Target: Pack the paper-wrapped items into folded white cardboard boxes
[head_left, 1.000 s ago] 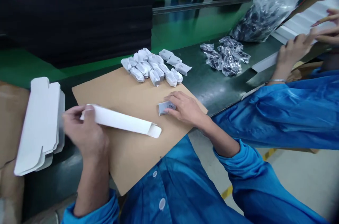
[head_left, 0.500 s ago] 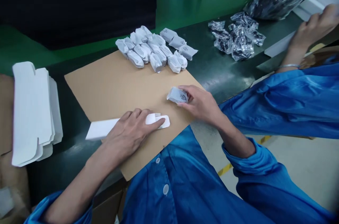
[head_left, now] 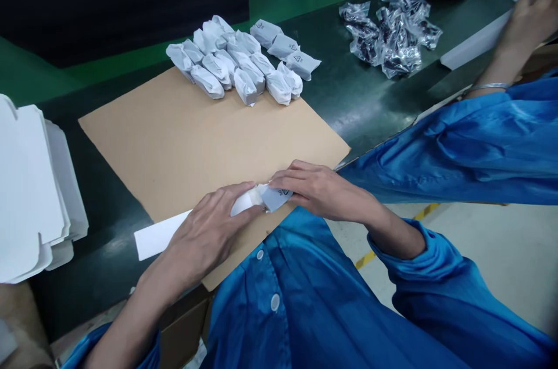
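Observation:
My left hand (head_left: 213, 221) is closed around a long, narrow white box (head_left: 162, 234) near the front edge of a brown cardboard sheet (head_left: 174, 142). The box's right end faces my right hand (head_left: 320, 189), whose fingers are closed on a small grey-white wrapped packet (head_left: 275, 197) with a printed triangle mark. The packet's left end meets the open end of the box; how far it reaches inside is hidden by my fingers. Several similar wrapped packets (head_left: 246, 85) lie in rows on the far side of the sheet.
Flat white cartons (head_left: 26, 194) are stacked at the left. Clear bags with dark contents (head_left: 387, 38) lie on the green table (head_left: 331, 32) at the back right. A co-worker's hand (head_left: 525, 26) and blue sleeve (head_left: 457, 148) are at the right.
My right hand has brought the packet down and left to the box's open end. My left hand still holds the box. The view has shifted slightly.

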{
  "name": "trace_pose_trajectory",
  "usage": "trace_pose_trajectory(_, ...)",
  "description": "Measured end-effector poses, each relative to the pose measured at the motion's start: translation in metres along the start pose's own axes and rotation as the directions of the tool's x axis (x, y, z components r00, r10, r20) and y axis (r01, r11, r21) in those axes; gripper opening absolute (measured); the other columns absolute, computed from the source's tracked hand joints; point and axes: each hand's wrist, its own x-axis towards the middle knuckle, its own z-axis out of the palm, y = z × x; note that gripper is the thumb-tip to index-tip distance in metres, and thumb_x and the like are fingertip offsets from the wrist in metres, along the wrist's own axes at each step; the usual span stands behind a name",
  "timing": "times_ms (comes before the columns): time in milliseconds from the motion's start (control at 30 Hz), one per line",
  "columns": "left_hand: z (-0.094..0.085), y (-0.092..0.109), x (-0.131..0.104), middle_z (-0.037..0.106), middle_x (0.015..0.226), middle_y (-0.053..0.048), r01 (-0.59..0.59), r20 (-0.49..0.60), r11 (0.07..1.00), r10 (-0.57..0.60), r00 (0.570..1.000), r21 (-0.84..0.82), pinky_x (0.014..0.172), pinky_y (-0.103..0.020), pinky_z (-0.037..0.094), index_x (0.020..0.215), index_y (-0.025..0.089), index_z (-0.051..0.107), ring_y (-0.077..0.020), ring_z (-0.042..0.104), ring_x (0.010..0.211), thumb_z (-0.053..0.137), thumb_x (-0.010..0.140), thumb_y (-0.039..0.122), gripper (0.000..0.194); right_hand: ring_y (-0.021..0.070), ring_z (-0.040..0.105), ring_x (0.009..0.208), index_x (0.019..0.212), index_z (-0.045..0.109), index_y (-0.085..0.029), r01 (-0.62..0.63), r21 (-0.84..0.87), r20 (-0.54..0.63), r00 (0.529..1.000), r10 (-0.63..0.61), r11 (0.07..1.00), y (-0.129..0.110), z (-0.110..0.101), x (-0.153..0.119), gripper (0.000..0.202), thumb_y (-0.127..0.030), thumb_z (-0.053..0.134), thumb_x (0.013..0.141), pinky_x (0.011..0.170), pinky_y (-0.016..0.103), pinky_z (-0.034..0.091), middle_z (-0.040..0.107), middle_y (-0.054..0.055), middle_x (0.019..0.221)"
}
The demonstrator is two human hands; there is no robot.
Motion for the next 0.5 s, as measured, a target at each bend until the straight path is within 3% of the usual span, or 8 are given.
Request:
trace_pose_trajectory(100, 0.000, -0.001, 0.000, 0.044, 0.148, -0.007, -0.039, 0.034, 0.999, 0.039, 0.999, -0.005, 0.099, -0.043, 0.048, 0.126, 0.035, 0.059, -0.0268, 0.046, 0.133, 0.050, 0.088, 0.007, 0.049, 0.0218, 0.058, 0.110, 0.129, 0.057, -0.016, 0.051, -0.014, 0.015, 0.999, -0.051, 0.999, -0.002, 0.002, 0.007, 0.030, -0.020, 0.047, 0.100, 0.097, 0.038, 0.051, 0.066, 0.009, 0.127)
trace_pose_trajectory(200, -0.001, 0.000, 0.001, 0.048, 0.143, -0.006, -0.054, 0.007, 0.998, 0.054, 0.999, -0.013, 0.101, -0.043, 0.047, 0.114, 0.031, 0.064, -0.0273, 0.045, 0.133, 0.049, 0.086, 0.005, 0.041, 0.0230, 0.060, 0.109, 0.127, 0.058, -0.012, 0.020, -0.051, -0.035, 0.999, -0.022, 0.999, -0.011, 0.014, 0.015, 0.030, -0.018, 0.045, 0.100, 0.096, 0.040, 0.052, 0.067, 0.012, 0.125)
trace_pose_trajectory(300, -0.002, 0.001, 0.001, 0.048, 0.140, -0.008, -0.052, -0.033, 0.999, 0.052, 0.998, 0.006, 0.101, -0.044, 0.048, 0.121, 0.030, 0.061, -0.0277, 0.045, 0.133, 0.046, 0.085, 0.003, 0.047, 0.0252, 0.058, 0.119, 0.127, 0.057, -0.010, -0.060, -0.023, -0.163, 0.985, 0.055, 0.998, -0.026, 0.035, 0.020, 0.032, -0.013, 0.041, 0.099, 0.103, 0.044, 0.050, 0.064, 0.016, 0.127)
trace_pose_trajectory(400, 0.000, 0.001, 0.000, 0.046, 0.140, -0.009, -0.056, -0.097, 0.997, 0.060, 0.993, 0.044, 0.100, -0.044, 0.050, 0.123, 0.028, 0.059, -0.0284, 0.045, 0.133, 0.044, 0.088, 0.004, 0.045, 0.0216, 0.060, 0.122, 0.137, 0.049, -0.018, -0.163, 0.255, -0.374, 0.892, 0.253, 0.953, -0.038, 0.054, 0.020, 0.042, -0.016, 0.053, 0.095, 0.102, 0.041, 0.054, 0.061, 0.012, 0.131)
trace_pose_trajectory(500, 0.001, 0.001, -0.001, 0.045, 0.141, -0.010, -0.073, -0.145, 0.995, 0.082, 0.986, 0.069, 0.100, -0.045, 0.051, 0.122, 0.025, 0.058, -0.0281, 0.045, 0.132, 0.040, 0.091, 0.003, 0.042, 0.0180, 0.067, 0.110, 0.134, 0.052, -0.024, -0.186, 0.512, -0.402, 0.811, 0.425, 0.839, -0.041, 0.063, 0.021, 0.046, -0.015, 0.062, 0.090, 0.097, 0.037, 0.058, 0.066, 0.007, 0.123)
